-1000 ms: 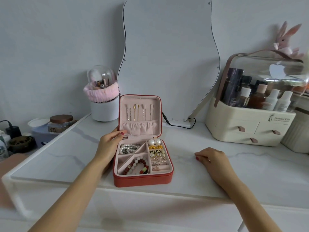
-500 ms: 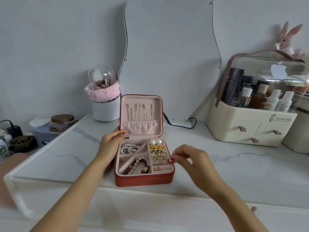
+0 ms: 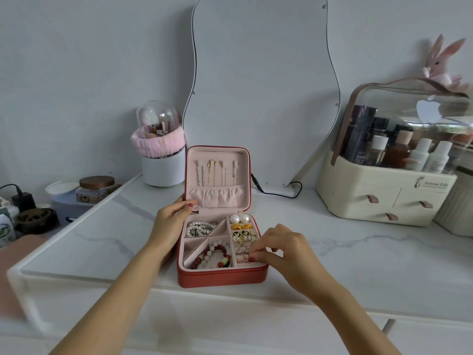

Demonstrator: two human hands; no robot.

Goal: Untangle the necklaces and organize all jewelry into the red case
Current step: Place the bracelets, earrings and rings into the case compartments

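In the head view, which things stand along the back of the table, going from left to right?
Glass jar with brown lid → white brush holder with pink band → open red case → wavy mirror → cream cosmetics box → pink toy rabbit.

One view only: your head camera, wide-angle, looking forward and down from close above the white marble-patterned surface (image 3: 332,242), facing the pale grey wall (image 3: 76,73).

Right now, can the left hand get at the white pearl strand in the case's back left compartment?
Probably yes. The left hand rests on the open red case beside the white pearl strand, and nothing covers that compartment.
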